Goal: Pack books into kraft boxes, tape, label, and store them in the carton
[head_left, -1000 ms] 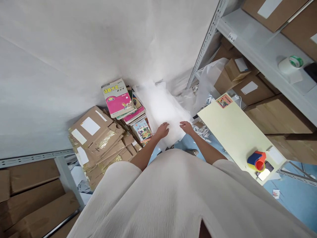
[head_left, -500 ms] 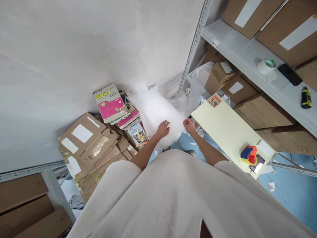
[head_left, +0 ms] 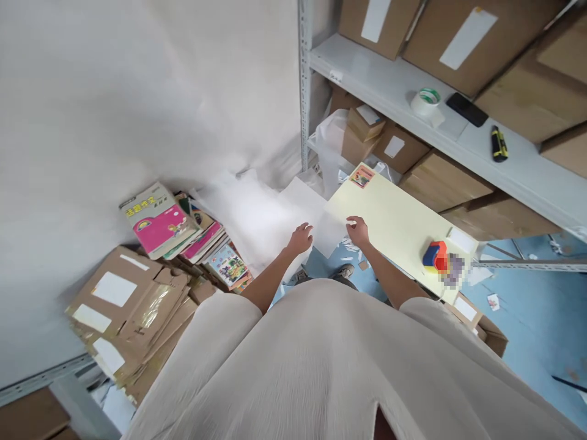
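Note:
A thin, see-through white sheet (head_left: 322, 229) hangs between my two hands, its right part overlapping the edge of the pale yellow table. My left hand (head_left: 300, 239) has its fingers curled at the sheet's left side. Thumb and fingers of my right hand (head_left: 358, 231) close at the sheet's right edge, beside the table (head_left: 394, 223). Left of my left hand lies a pile of similar white sheets (head_left: 257, 211), bright and partly washed out. A small picture card (head_left: 362, 176) lies on the table's far corner.
Stacked books (head_left: 158, 223) and flattened cardboard boxes (head_left: 137, 305) stand at the left. A tape dispenser (head_left: 435, 256) sits on the table. The right-hand shelf (head_left: 389, 76) carries boxes, a tape roll (head_left: 425, 102), a black phone-like object (head_left: 466, 109) and a yellow-black cutter (head_left: 499, 144). Scraps litter the blue floor.
My view has turned to the right, so books and shelf sit further left. A single sheet now shows apart from the pile, stretched between my hands, and my right hand is over the table edge.

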Demonstrator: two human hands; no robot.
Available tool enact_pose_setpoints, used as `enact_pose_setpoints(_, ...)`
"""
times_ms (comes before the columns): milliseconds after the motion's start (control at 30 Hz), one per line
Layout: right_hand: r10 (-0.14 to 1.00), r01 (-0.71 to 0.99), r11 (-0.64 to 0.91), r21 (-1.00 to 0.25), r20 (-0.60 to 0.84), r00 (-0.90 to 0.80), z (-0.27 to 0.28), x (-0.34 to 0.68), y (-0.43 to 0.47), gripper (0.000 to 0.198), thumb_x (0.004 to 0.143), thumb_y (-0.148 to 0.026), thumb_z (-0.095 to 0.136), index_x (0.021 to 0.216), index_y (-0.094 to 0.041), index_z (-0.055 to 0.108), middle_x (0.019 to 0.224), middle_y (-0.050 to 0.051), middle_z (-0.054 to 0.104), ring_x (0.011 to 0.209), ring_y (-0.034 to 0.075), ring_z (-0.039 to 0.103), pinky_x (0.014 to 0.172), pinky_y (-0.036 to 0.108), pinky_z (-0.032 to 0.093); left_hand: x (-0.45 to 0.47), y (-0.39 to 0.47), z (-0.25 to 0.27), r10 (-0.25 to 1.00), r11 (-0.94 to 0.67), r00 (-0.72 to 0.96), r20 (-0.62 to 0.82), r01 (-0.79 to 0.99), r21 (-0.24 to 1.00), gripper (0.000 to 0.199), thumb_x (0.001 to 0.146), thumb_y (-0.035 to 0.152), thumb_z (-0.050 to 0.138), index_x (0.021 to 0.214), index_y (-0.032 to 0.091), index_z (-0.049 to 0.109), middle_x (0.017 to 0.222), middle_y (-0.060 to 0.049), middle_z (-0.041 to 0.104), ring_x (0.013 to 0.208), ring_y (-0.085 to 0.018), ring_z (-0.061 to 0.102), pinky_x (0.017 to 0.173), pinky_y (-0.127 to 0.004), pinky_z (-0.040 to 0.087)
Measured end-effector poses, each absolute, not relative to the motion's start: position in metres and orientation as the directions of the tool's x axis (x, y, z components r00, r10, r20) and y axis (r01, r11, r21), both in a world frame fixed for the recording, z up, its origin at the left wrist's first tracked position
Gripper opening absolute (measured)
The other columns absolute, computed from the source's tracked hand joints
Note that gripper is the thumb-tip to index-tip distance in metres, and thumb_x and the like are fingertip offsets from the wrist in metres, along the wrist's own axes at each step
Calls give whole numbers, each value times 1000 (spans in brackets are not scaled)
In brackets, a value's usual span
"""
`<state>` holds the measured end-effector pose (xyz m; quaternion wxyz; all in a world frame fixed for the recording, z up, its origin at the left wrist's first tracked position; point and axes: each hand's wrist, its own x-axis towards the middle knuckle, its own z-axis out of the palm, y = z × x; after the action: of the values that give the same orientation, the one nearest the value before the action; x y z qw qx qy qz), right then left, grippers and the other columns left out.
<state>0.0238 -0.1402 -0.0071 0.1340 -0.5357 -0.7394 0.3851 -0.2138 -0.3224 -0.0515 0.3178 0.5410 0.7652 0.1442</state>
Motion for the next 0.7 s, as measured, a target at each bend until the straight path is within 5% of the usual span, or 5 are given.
enact_pose_setpoints(400, 952, 728, -41, -684, -249, -180, -17, 194, -49, 31, 96, -18, 59, 117, -21, 82, 140, 14, 74, 90, 22, 76, 97, 38, 64, -111, -154, -62, 896, 261, -50, -442, 864, 431, 77, 108, 27, 54, 182, 20, 32, 194, -20, 20, 177, -38, 30, 137, -52, 39)
enact_pose_setpoints(700, 934, 797, -24, -603, -297, -196, -42, 276, 8, 36, 95, -12, 58, 121, -18, 81, 138, 17, 72, 101, 26, 76, 107, 42, 60, -48, -97, -79, 806, 237, 10, -592, 911, 338, 76, 108, 26, 53, 181, 20, 34, 194, -22, 19, 177, -41, 29, 137, -56, 37)
